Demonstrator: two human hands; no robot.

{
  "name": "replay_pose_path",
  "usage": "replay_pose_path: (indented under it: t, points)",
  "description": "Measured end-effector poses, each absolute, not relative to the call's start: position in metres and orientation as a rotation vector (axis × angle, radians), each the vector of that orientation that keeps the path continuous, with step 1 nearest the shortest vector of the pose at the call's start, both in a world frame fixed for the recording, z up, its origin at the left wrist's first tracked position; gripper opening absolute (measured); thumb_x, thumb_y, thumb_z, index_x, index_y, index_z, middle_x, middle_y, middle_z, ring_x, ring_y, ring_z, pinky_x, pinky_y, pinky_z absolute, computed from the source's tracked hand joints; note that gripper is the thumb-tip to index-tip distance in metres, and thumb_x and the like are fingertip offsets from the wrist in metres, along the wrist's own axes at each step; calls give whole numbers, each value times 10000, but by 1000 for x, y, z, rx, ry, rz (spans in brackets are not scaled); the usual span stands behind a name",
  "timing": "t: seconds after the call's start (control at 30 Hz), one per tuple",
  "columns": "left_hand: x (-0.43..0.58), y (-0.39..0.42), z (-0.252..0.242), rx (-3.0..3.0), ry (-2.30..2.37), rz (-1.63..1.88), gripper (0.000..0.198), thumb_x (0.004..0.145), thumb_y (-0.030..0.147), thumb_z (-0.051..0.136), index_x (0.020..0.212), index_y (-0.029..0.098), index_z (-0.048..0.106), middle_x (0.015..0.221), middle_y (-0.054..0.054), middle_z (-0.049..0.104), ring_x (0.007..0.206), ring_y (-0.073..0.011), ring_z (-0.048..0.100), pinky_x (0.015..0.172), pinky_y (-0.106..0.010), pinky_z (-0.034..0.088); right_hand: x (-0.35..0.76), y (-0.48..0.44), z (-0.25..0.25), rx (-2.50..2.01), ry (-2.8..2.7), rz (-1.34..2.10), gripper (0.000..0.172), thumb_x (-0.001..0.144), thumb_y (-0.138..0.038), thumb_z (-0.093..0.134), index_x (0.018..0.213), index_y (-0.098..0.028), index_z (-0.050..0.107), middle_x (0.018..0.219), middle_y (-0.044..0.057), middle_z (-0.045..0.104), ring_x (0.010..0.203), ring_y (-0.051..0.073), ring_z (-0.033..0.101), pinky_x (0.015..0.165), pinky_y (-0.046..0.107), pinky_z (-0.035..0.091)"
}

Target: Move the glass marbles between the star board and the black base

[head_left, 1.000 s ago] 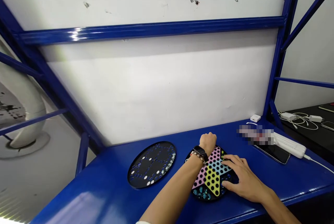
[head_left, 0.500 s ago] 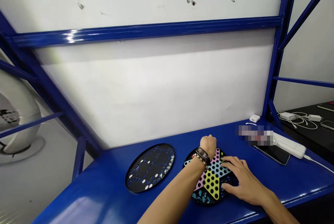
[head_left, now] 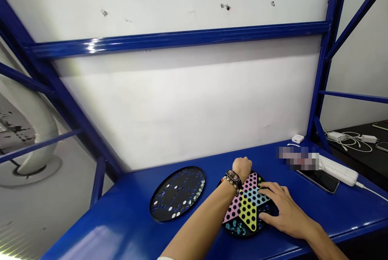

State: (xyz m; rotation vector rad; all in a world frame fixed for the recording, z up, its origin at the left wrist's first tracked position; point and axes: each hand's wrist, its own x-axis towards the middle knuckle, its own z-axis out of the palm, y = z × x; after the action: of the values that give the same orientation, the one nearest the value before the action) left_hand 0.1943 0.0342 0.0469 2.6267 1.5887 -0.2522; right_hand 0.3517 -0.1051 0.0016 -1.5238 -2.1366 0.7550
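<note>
A round Chinese checkers board (head_left: 248, 215) lies on the blue tabletop, with a pink, light blue and yellow star full of dark holes. Dark teal glass marbles (head_left: 236, 227) sit in its near rim pocket, and yellow-green ones show at the far right. My left hand (head_left: 241, 167) is curled over the board's far left part, its fingertips hidden behind the knuckles. A dark band watch and a bead bracelet circle that wrist. At the board's right side, my right hand (head_left: 280, 207) rests with thumb and fingers apart, its fingertips over the rim pockets.
Left of the board lies a black oval-looking tray (head_left: 177, 195) with holes, white discs and clear marbles along its right edge. A phone (head_left: 318, 180), white power strip (head_left: 339, 170) and white charger (head_left: 298, 138) lie to the right. Blue frame bars (head_left: 182, 38) cross the white wall.
The view has shifted slightly, moving the tray and frame a little rightward in the picture. Both hands stay at nearly the same places on the board.
</note>
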Motion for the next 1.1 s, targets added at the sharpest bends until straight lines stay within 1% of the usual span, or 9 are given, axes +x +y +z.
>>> replay_pose_path:
  t: [0.13,0.17,0.23,0.33,0.47,0.63,0.77,0.97,1.1]
  points:
    - [165,39,64,2523,1500,-145,111,869,231,652,937,169,714,974,-56,731,844,-185,693,769,-323,566,352,-105,2,-1528,-2154,744,567,854,-636,542,1338,-342,551,1499,22,418,1314,320,385,1095,490,358]
    - [149,40,69,2497,1480,-89,97,844,217,649,890,189,728,938,-46,746,816,-181,700,746,-294,559,352,-105,2,-1532,-2153,744,569,853,-639,539,1339,-344,549,1499,23,418,1312,322,386,1089,492,364]
    - [108,44,79,2443,1481,52,168,862,273,584,921,226,734,973,-30,761,858,-170,704,766,-255,545,352,-105,1,-1532,-2150,748,571,851,-643,537,1339,-346,549,1498,24,417,1304,326,391,1075,492,379]
    - [40,50,81,2318,1645,200,246,826,301,530,924,188,726,981,-82,765,924,-221,703,821,-297,540,351,-105,1,-1537,-2147,764,585,844,-647,540,1347,-347,542,1500,23,411,1293,328,393,1050,486,405]
    - [-18,53,59,2146,1767,222,194,685,327,604,750,179,711,789,-85,766,781,-267,718,730,-338,551,351,-106,1,-1551,-2143,769,581,840,-635,549,1350,-356,534,1487,19,422,1279,317,401,1045,481,408]
    - [-25,55,34,2043,1671,332,286,615,387,680,819,191,725,857,-61,782,861,-252,727,787,-298,558,351,-107,5,-1544,-2127,800,563,843,-626,555,1336,-354,543,1482,16,418,1271,316,398,1042,480,410]
    - [-25,57,37,1994,1625,367,314,645,424,661,826,180,738,824,-62,783,832,-265,731,775,-326,564,351,-107,7,-1536,-2137,788,559,847,-617,551,1335,-346,546,1477,24,423,1271,317,395,1050,489,398]
    - [-35,59,42,1976,1710,490,414,670,428,653,987,167,700,855,-76,781,855,-280,729,800,-353,556,351,-107,8,-1542,-2135,804,570,840,-622,548,1339,-347,547,1481,35,420,1278,334,394,1040,502,403]
    - [-39,57,34,1955,1814,579,408,657,451,663,956,174,686,827,-59,777,852,-278,731,779,-328,554,351,-107,7,-1541,-2122,804,570,840,-622,552,1341,-351,544,1480,29,421,1266,330,401,1032,501,412]
